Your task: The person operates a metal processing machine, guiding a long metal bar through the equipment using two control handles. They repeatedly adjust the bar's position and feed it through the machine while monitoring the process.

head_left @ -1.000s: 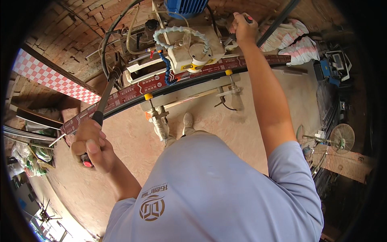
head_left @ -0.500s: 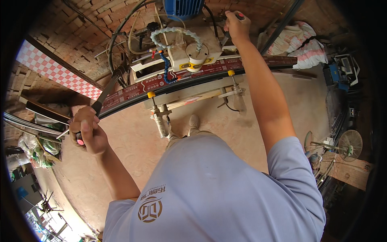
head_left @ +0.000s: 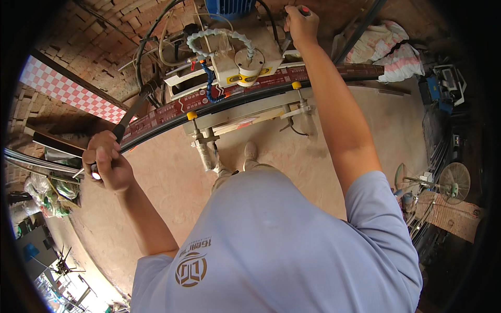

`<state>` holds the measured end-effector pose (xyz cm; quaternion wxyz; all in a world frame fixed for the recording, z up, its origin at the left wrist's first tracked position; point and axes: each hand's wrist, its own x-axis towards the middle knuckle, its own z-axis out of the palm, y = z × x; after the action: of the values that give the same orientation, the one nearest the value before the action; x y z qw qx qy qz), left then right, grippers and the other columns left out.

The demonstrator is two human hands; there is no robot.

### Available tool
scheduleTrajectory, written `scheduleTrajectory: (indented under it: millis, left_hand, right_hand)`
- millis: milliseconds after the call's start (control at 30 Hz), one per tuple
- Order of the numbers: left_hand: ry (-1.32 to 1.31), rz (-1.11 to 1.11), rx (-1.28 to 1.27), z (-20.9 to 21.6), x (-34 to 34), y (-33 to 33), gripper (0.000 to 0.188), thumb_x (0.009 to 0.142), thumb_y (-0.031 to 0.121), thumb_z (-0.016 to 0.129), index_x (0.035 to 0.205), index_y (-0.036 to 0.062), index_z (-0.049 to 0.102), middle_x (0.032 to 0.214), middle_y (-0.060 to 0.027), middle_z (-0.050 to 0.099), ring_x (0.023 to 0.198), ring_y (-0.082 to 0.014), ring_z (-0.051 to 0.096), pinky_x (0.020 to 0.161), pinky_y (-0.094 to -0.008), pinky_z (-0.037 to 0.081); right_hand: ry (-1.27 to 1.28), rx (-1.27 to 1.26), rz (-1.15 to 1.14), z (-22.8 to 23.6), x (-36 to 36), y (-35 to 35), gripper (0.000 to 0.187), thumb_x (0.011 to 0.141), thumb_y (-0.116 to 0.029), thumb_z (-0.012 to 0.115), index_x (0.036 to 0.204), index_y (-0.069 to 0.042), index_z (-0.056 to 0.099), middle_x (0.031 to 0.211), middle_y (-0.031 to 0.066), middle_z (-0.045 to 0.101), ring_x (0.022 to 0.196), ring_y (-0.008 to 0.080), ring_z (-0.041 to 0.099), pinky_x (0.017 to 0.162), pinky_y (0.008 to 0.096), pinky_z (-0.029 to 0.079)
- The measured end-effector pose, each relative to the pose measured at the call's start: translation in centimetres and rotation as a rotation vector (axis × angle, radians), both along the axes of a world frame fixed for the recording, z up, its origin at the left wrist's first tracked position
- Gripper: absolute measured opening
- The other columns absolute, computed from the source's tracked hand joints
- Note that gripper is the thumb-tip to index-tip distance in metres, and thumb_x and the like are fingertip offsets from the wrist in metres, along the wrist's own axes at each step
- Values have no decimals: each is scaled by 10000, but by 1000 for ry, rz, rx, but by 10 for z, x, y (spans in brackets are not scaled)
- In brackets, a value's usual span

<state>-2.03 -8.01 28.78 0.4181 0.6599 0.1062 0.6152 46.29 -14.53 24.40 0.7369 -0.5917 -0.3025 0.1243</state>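
My left hand is closed around the end of a long black-gripped lever at the machine's left side. Farther away, my right hand is wrapped round a handle with a red end, beside the machine head. Between my hands, a milling-type machine carries a blue motor and a pale segmented hose. A blue segmented hose hangs toward a long dark profile with printed red film. Two yellow-capped clamps stand at the profile's near side. The cutting point is hidden.
A brick wall stands behind the machine, with a red-and-white checkered sheet at left. White sacks lie at far right. A fan stands at right; plastic bags and long profiles lie at left.
The machine and both hands appear slightly higher and farther left in the picture. Both hands keep their grips; I cannot tell any clear movement of the machine's parts.
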Motion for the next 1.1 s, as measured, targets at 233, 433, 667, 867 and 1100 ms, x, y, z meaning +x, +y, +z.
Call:
scheduleTrajectory:
  millis: [233, 433, 667, 867, 1100]
  left_hand:
    - [-12, 16, 19, -1, 1, 2, 213, 919, 95, 528, 714, 87, 470, 607, -27, 443, 622, -170, 465, 746, -410, 455]
    - [9, -14, 42, 0, 1, 1, 200, 927, 118, 538, 742, 87, 469, 612, -22, 455, 620, -162, 463, 739, -399, 451]
    - [68, -28, 43, 2, 2, 1, 242, 933, 146, 491, 715, 102, 396, 619, -32, 416, 619, -166, 423, 737, -407, 422]
    - [104, 10, 74, 4, 4, 2, 314, 971, 263, 563, 755, 97, 407, 605, -16, 436, 590, -151, 403, 657, -374, 401]
    - [109, 39, 51, 8, 9, -3, 305, 975, 256, 549, 759, 120, 382, 623, 17, 382, 597, -147, 369, 665, -367, 386]
  right_hand:
    - [94, -7, -36, 4, -7, 3, 250, 871, -141, 648, 662, -112, 513, 526, -8, 455, 404, 114, 416, 392, 291, 339]
    - [65, 4, -108, 6, -16, 6, 266, 874, -133, 642, 660, -114, 484, 531, -11, 421, 413, 114, 398, 396, 296, 326]
    - [99, 10, -117, 12, -24, 6, 285, 878, -120, 617, 650, -118, 446, 560, -23, 392, 445, 108, 380, 422, 304, 334]
    - [128, -40, -198, 19, -38, 8, 287, 874, -111, 618, 656, -129, 434, 561, -13, 405, 459, 114, 407, 424, 303, 340]
    - [162, 55, -232, 19, -43, 16, 271, 857, -115, 641, 675, -134, 442, 558, -11, 413, 446, 122, 413, 407, 299, 331]
